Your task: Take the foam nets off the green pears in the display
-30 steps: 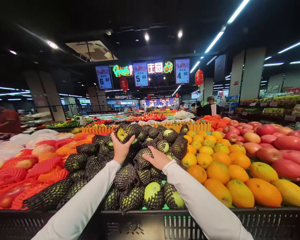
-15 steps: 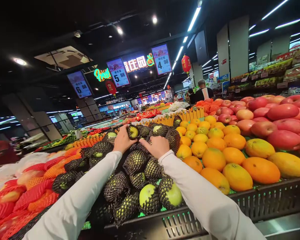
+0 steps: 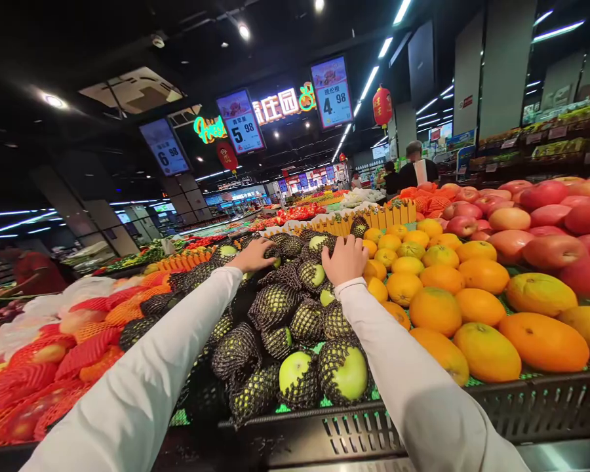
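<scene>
A heap of green apples in black foam nets (image 3: 275, 305) lies in front of me, with both my hands at its far side. My left hand (image 3: 253, 255) rests low over the netted apples, its fingers stretched to the right and their tips partly hidden among the fruit. Against the right side of the heap, beside the oranges, is my right hand (image 3: 345, 257); its fingers are spread and bent over the apples there. Between the hands lies a netted apple (image 3: 311, 275) with bare green skin showing. Two larger green apples (image 3: 344, 373) sit at the front edge.
Oranges (image 3: 435, 311) lie to the right, with red apples (image 3: 545, 223) behind them. Fruit in red and orange nets (image 3: 83, 337) is on the left. A black slatted crate edge (image 3: 354, 432) runs along the front. A person in dark clothing (image 3: 415, 170) stands farther back.
My hands have moved apart, left hand to the left and right hand to the right. Their fingers have loosened, and more apples show between them. The view has shifted slightly.
</scene>
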Motion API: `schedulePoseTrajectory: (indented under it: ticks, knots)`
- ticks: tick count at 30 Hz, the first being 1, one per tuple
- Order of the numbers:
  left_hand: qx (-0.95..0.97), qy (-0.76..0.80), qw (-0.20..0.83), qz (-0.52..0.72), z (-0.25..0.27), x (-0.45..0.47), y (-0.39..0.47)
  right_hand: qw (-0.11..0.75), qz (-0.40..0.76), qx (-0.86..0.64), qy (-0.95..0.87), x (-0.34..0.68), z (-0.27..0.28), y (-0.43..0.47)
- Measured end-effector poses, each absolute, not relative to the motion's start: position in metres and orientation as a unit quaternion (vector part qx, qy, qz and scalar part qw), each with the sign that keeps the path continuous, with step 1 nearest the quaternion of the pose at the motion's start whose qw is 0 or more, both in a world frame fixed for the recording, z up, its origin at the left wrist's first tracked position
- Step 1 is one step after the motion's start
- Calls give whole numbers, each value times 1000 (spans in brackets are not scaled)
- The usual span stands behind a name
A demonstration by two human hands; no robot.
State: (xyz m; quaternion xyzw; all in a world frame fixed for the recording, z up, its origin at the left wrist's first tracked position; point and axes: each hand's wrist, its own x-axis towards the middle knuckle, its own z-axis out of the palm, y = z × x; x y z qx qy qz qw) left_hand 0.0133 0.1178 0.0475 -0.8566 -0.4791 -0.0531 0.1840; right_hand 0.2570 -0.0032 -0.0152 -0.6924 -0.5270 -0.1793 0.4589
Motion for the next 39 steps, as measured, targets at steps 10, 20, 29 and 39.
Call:
schedulePoseTrajectory:
  ticks: [10, 20, 29, 39]
  knots:
    - [-893, -445, 64, -28, 54, 12, 95, 466, -149, -696, -526, 258, -20, -2]
    - [-831, -420, 175, -320, 81, 43, 60, 564, -250, -548, -566, 260, -18, -1]
    - [-880, -195, -176, -396, 94, 132, 41, 557, -246, -617, -499, 288, 21, -30]
    - [-873, -405, -83, -257, 66, 190, 185, 292, -335, -671, -594, 363, 41, -54]
